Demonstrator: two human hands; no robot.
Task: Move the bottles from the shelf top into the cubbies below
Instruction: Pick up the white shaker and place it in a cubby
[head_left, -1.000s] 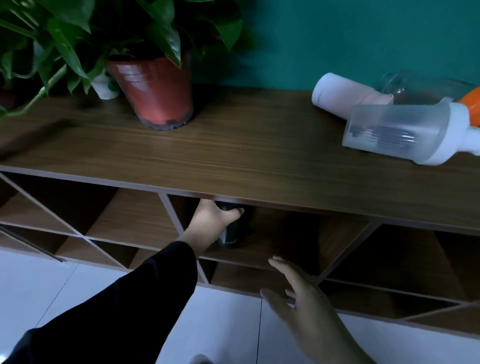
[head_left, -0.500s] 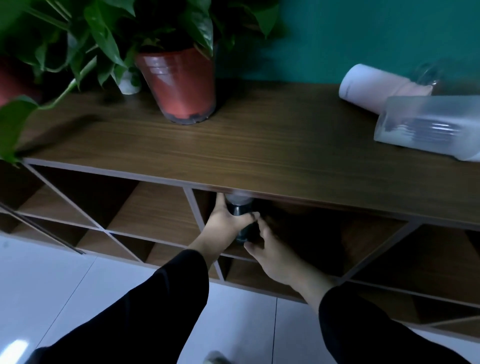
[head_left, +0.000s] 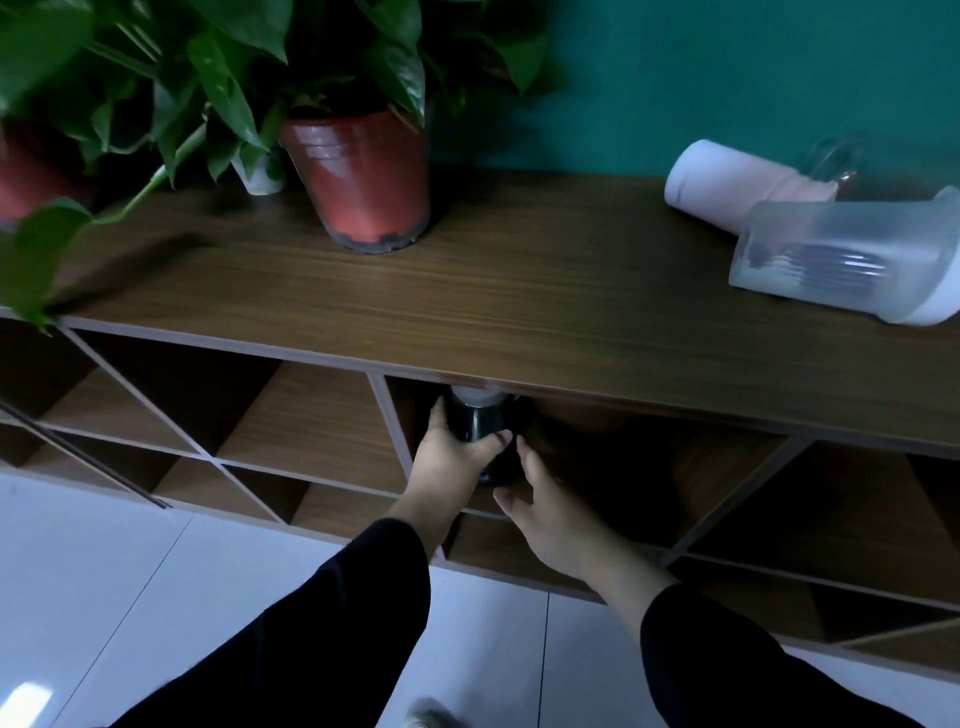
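A dark bottle with a grey cap (head_left: 480, 423) stands in the middle cubby just under the shelf top (head_left: 519, 291). My left hand (head_left: 449, 457) is wrapped around its lower body. My right hand (head_left: 545, 506) rests against the bottle's right side with fingers spread. On the shelf top at the right lie a frosted clear bottle with a white cap (head_left: 841, 262), a white and pink bottle (head_left: 737, 184) and a clear glass bottle (head_left: 831, 156) behind them. The dark bottle's top is partly hidden by the shelf edge.
Two red pots with leafy plants (head_left: 363, 176) and a small white pot (head_left: 260, 176) stand on the shelf top at the left. Diagonal dividers split the cubbies (head_left: 291, 421) on both sides. A white tiled floor (head_left: 104, 597) lies below.
My right hand came up from below and reached the dark bottle's right side. My left hand kept its hold on the bottle. The camera moved closer and left.
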